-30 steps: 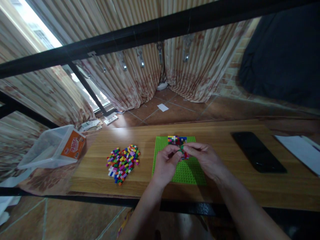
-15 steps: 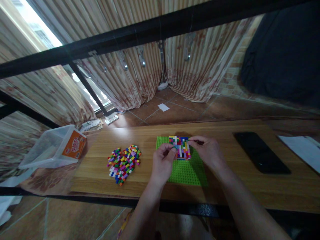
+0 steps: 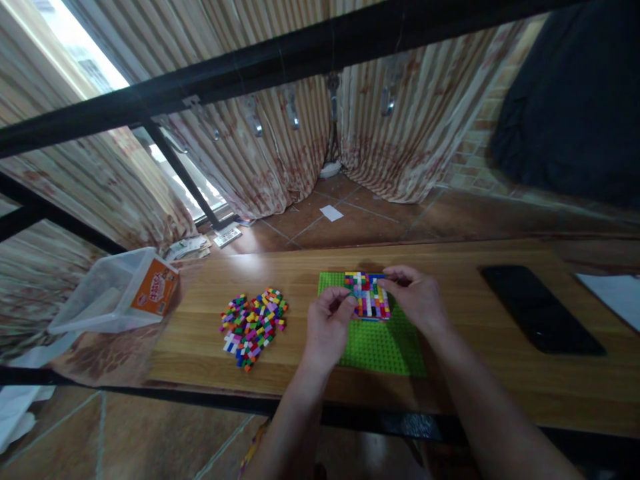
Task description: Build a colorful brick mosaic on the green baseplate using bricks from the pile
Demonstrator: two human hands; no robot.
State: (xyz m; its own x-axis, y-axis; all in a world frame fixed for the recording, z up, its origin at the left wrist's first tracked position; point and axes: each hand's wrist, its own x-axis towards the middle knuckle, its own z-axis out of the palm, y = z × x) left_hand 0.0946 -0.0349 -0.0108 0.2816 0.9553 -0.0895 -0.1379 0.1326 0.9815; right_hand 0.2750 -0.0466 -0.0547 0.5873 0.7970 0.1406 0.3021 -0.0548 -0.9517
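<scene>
A block of multicoloured toy bricks point(image 3: 370, 303) stands on the upper part of a green studded baseplate point(image 3: 383, 347). My left hand point(image 3: 330, 323) is at the left side of this block, thumb and forefinger pinched together. A small greenish piece seems to show at those fingertips, too small to make out. At the block's upper right corner, my right hand point(image 3: 417, 297) has its thumb and forefinger closed on or beside the bricks; what lies between them is hidden. Left of the baseplate lies a loose pile of small coloured bricks point(image 3: 255, 323).
A clear plastic box point(image 3: 107, 293) with an orange label stands past the table's left end. On the wooden table point(image 3: 300, 363), a black phone-like slab point(image 3: 540, 310) lies to the right, with white paper point(image 3: 610, 297) beyond it. A dark metal bar point(image 3: 280, 57) crosses above.
My right fingers have come down and in against the block's upper right corner. My left hand stays pinched at the left side. The whole view has shifted slightly.
</scene>
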